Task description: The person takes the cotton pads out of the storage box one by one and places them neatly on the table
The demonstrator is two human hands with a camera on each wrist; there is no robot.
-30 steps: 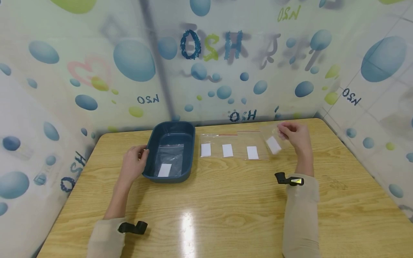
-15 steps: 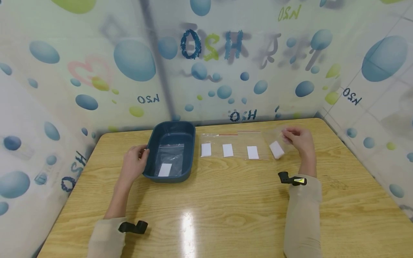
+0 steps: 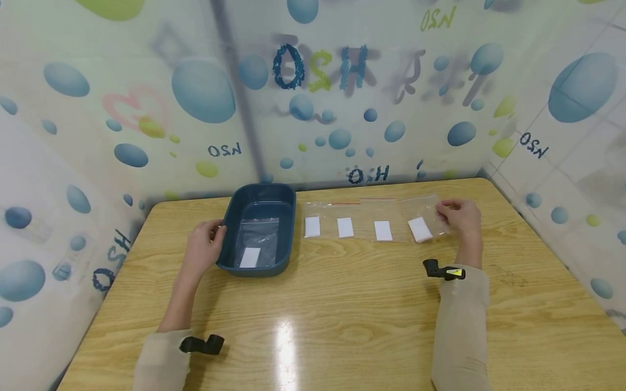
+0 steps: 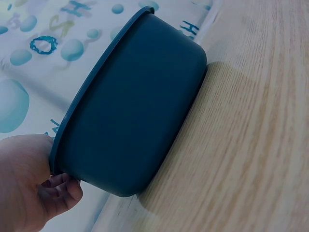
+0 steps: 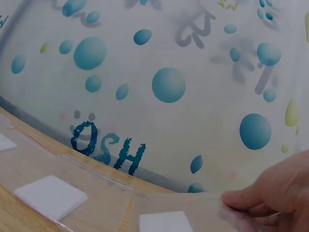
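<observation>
My left hand (image 3: 204, 247) grips the left rim of a dark blue plastic basin (image 3: 288, 239), its fingers curled at the edge in the left wrist view. Inside the basin lies a clear zip bag (image 3: 259, 233) with a white card-like piece (image 3: 250, 257). At the right end of a row of bags, my right hand (image 3: 461, 218) pinches the right edge of a clear zip bag (image 3: 425, 207) holding a white rectangular piece (image 3: 420, 229). In the right wrist view, thumb and fingers meet on that bag's upper corner (image 5: 212, 199).
Several more clear bags lie side by side between basin and right hand, each with a white piece (image 3: 345, 227), (image 3: 383, 231), (image 3: 312, 227). They rest near the back edge of the wooden table (image 3: 342, 315). A patterned curtain (image 3: 323, 125) hangs behind.
My right hand has moved right and slightly down, bringing its bag down flatter beside the other bags. The left hand and basin have stayed in place.
</observation>
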